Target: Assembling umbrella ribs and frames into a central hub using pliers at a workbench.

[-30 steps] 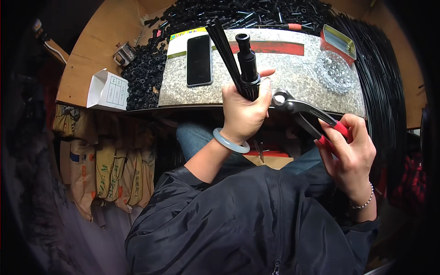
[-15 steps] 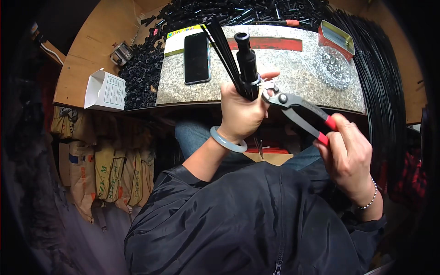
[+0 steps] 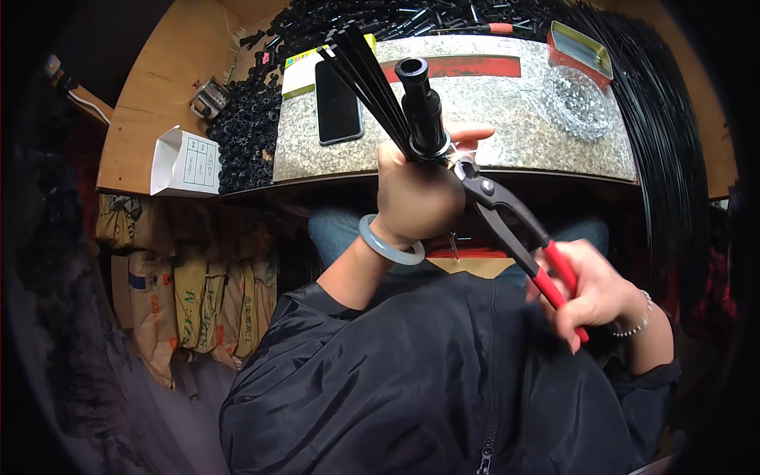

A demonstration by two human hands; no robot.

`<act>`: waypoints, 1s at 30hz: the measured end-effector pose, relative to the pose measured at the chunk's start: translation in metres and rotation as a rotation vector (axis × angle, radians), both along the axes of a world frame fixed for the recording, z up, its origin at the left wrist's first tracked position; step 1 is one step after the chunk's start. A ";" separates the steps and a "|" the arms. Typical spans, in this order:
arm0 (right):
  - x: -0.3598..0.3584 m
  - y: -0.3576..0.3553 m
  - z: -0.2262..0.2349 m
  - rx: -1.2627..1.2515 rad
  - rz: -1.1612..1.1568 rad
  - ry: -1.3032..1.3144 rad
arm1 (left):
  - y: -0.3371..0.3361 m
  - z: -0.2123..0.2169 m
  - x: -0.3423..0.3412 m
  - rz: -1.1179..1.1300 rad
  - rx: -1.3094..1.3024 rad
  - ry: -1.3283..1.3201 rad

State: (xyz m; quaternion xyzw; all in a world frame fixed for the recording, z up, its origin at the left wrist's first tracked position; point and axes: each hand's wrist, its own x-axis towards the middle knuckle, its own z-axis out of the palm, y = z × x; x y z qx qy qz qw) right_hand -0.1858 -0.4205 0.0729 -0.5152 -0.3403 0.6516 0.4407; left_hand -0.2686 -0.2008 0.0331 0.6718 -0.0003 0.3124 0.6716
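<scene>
My left hand is closed around a black stepped tube, standing upright with its open end up. In the same grip is a bundle of thin black rods, leaning to the left of the tube. A finger of this hand stretches out to the right behind the tube. Closed on red-handled pincers, my right hand is lower and to the right. The pincers' jaws are at the tube's lower collar, beside a thin pale strand or wire; whether they touch it I cannot tell.
On the speckled worktop are a phone, a red strip, a glass dish and a tin. Small black parts heap at left; long black rods line the right. A white carton stands left.
My right hand has moved down toward my body, swinging the pincers' handles steeper while the jaws stay near the tube's base. The tube has shifted slightly left, and the rods tilt further left.
</scene>
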 end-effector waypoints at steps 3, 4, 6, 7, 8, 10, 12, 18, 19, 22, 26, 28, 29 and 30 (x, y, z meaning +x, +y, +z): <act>-0.002 0.012 0.020 -0.231 -0.109 -0.130 | 0.003 -0.004 -0.002 -0.027 -0.019 0.019; -0.007 0.006 0.008 0.021 -0.200 -0.619 | 0.004 -0.004 -0.003 -0.037 -0.033 0.022; -0.011 0.007 -0.002 0.375 -0.375 -1.455 | 0.002 -0.009 -0.001 -0.041 -0.045 0.009; -0.004 0.008 0.001 0.398 -0.311 -1.657 | 0.005 -0.010 -0.003 -0.052 -0.040 0.036; -0.003 0.008 0.014 0.101 -0.251 -1.023 | 0.003 -0.007 -0.003 -0.087 -0.080 0.048; 0.001 0.008 0.013 -0.194 -0.024 -0.006 | 0.000 -0.007 0.000 -0.096 -0.116 -0.006; -0.006 0.009 0.011 -0.078 -0.096 -0.249 | -0.002 -0.005 -0.001 0.013 0.055 0.000; -0.007 0.009 0.006 0.238 -0.188 -0.925 | 0.003 -0.005 -0.003 -0.042 -0.053 0.116; -0.007 0.009 0.002 0.237 -0.189 -0.923 | 0.003 -0.007 -0.003 -0.030 -0.008 0.098; -0.002 0.011 -0.007 0.304 -0.229 -1.021 | 0.002 -0.006 -0.006 -0.027 -0.022 0.107; -0.004 0.008 0.007 0.136 -0.258 -0.793 | 0.000 -0.007 -0.007 -0.093 -0.102 0.154; -0.001 0.003 0.011 -0.100 -0.226 -0.677 | -0.002 -0.009 -0.004 -0.083 -0.042 0.108; 0.000 0.003 0.017 -0.108 -0.235 -0.739 | -0.003 -0.010 -0.002 -0.071 0.019 0.061; 0.000 0.004 0.026 -0.116 -0.243 -0.802 | -0.004 -0.008 -0.002 -0.077 -0.024 0.052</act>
